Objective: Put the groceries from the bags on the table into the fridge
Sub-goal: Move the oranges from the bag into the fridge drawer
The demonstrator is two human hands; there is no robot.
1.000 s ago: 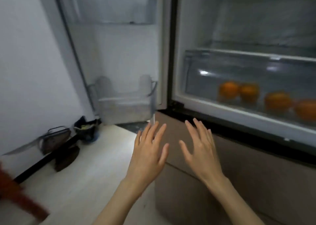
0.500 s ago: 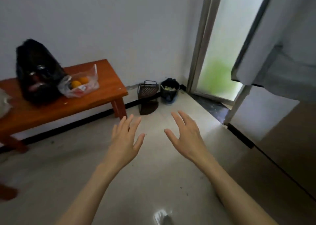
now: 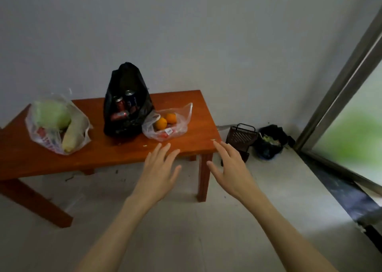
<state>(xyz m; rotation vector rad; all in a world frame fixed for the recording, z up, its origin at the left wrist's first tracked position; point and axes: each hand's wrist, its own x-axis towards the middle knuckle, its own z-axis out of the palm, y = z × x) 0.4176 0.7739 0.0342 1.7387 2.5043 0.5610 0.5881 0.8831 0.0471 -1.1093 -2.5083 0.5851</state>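
Observation:
A low orange-brown wooden table (image 3: 115, 158) stands against the wall. On it a clear bag (image 3: 182, 125) holds two oranges (image 3: 166, 120) and a red packet. A black bag (image 3: 128, 100) behind it shows several drink cans. At the left a white bag (image 3: 51, 135) holds a green cabbage (image 3: 51, 112) and a pale long vegetable. My left hand (image 3: 159, 168) hovers open at the table's front edge, below the clear bag. My right hand (image 3: 231, 168) is open too, off the table's right corner. The fridge is out of view.
A dark slatted basket (image 3: 240, 136) and a black bin bag (image 3: 270, 142) with scraps sit on the floor by the right corner. A glass door with a metal frame (image 3: 341, 85) runs along the right. Pale floor lies between me and the table.
The view has swung left, from the open fridge with oranges in its drawer to the table. Both hands stay open and empty and are now close to the table.

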